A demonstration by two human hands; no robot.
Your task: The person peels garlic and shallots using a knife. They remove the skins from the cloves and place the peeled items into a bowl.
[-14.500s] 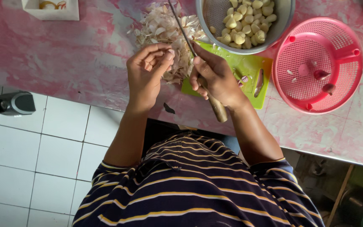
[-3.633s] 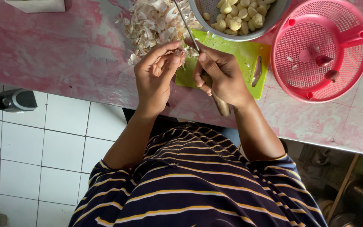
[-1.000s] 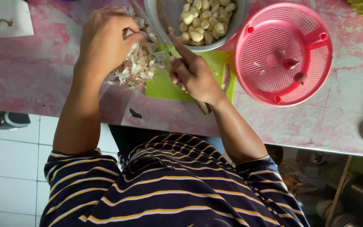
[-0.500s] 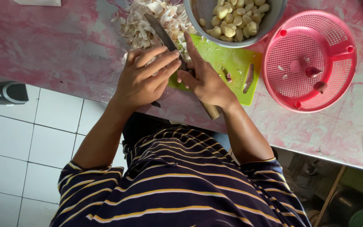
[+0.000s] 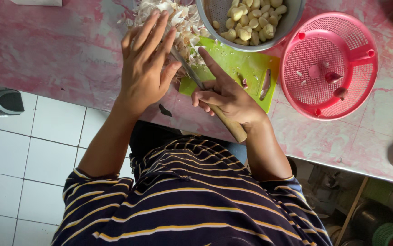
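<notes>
Left hand (image 5: 144, 68) over pink counter (image 5: 46, 50) — white-tiled floor (image 5: 32, 159)

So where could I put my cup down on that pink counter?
Left of the peel pile the counter is bare. There is more bare counter below the pink basket. It is crowded in the middle: hands, knife, green board and garlic bowl sit close together.

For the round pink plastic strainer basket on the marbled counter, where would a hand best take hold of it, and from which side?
Probably the rim of the pink plastic strainer basket, reached from its open right side: the metal colander and green cutting board crowd its left. The raised rim gives fingers an edge to hook, whereas the perforated floor is flat and carries small pieces. The right hand has its grip on the wooden-handled knife.
</notes>
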